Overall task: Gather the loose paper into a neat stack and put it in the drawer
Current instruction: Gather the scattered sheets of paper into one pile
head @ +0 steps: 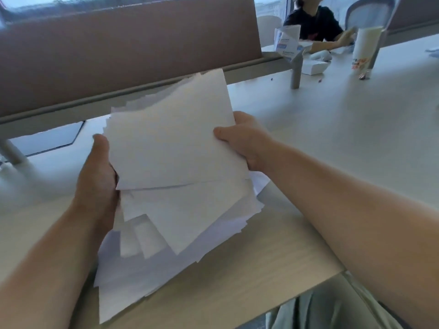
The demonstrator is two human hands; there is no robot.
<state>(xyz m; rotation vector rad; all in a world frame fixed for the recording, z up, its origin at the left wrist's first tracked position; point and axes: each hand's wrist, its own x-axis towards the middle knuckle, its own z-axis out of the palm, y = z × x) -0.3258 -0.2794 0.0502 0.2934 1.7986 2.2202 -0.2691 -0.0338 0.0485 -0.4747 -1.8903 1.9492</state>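
Observation:
A thick, uneven bundle of white paper sheets [171, 148] is held tilted above the pale desk [237, 293]. My left hand [97, 176] grips its left edge and my right hand [247, 141] grips its right edge, thumbs on top. The sheets are fanned and misaligned. More loose white sheets [147, 264] lie spread on the desk beneath the bundle, reaching toward the front edge. No drawer is in view.
A brown divider panel [118, 55] runs along the desk's far side on grey posts [296, 72]. A dark cable hatch [47, 140] sits at far left. Another person [313, 24] sits at back right among boxes and a tall cup [363, 51].

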